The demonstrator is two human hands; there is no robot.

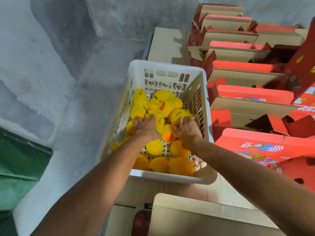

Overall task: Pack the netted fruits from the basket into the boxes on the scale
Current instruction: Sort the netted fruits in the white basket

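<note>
Far left, a green cloth (pixel 18 169) lies on the grey floor (pixel 56 74). Your left hand (pixel 147 128) is down in the white basket (pixel 171 179), fingers spread flat over the netted fruits (pixel 154 147), no closed grip visible. Beside it your right hand (pixel 187 130) curls over a yellow-netted fruit (pixel 177 114) by the right wall, seemingly gripping it. The fruits lie piled inside the basket. Right of it, red boxes (pixel 255 96) stand open in a row. A plain box flap (pixel 187 210) sits nearest you.
</note>
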